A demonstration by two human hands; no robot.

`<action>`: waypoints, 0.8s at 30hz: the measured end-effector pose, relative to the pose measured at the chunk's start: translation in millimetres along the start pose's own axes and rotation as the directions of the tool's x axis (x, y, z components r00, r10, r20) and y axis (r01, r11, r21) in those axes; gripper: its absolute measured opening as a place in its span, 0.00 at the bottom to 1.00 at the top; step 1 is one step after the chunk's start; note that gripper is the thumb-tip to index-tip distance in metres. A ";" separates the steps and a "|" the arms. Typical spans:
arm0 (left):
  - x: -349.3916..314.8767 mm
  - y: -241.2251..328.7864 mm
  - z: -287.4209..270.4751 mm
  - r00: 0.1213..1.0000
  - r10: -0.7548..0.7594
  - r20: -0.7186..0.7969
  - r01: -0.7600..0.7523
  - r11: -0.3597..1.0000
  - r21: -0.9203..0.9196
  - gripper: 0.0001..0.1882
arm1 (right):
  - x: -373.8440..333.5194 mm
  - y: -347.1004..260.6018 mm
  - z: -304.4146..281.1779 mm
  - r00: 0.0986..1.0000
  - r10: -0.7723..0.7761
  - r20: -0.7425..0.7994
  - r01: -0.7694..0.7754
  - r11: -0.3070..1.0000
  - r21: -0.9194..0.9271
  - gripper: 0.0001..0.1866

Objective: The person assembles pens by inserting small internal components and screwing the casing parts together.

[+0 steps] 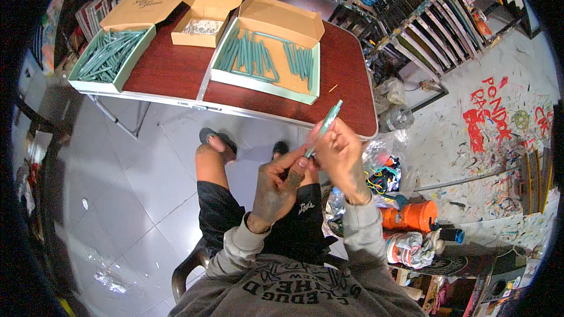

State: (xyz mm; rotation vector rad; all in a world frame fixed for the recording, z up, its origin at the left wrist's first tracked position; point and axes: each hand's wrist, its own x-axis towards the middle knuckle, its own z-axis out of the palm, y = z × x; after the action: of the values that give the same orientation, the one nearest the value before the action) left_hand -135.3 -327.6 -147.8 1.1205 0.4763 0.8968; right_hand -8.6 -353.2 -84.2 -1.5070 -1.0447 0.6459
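Note:
A green pen with small white print slants up and to the right between my hands, in front of the table. My left hand pinches its lower end between thumb and fingers. Higher up the barrel, my right hand has its fingers closed round it; these fingers are slightly blurred. Beyond them, on the table, a wide box holds green pen barrels in a left group and a smaller right group. Another open box at the left is heaped with similar green pieces.
Between them a small cardboard box holds small pale parts. The boxes stand on a red-brown folding table. A thin stick lies near its front edge. To my right are an orange container, plastic bags and a drying rack.

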 end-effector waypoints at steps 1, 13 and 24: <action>0.6 -0.9 -0.8 0.999 -0.037 0.009 0.037 0.999 -0.014 0.18 | -4.2 4.1 3.5 0.999 -0.048 -0.014 0.046 0.994 -0.100 0.10; 33.1 7.2 19.0 0.908 -0.182 0.378 0.233 0.968 -0.095 0.27 | 29.1 -5.0 -45.2 0.973 0.218 -0.075 -0.207 0.970 0.127 0.32; 114.1 -24.9 19.8 0.889 -0.208 0.408 0.179 0.978 0.109 0.19 | 77.6 33.7 -101.0 0.955 -0.179 0.237 0.128 0.968 0.218 0.13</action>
State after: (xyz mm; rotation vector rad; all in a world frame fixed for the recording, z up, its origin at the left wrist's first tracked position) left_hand -46.0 -250.0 -151.6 1.2635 0.2573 0.4472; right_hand 121.5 -332.4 -83.5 -1.1745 -1.2403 0.8235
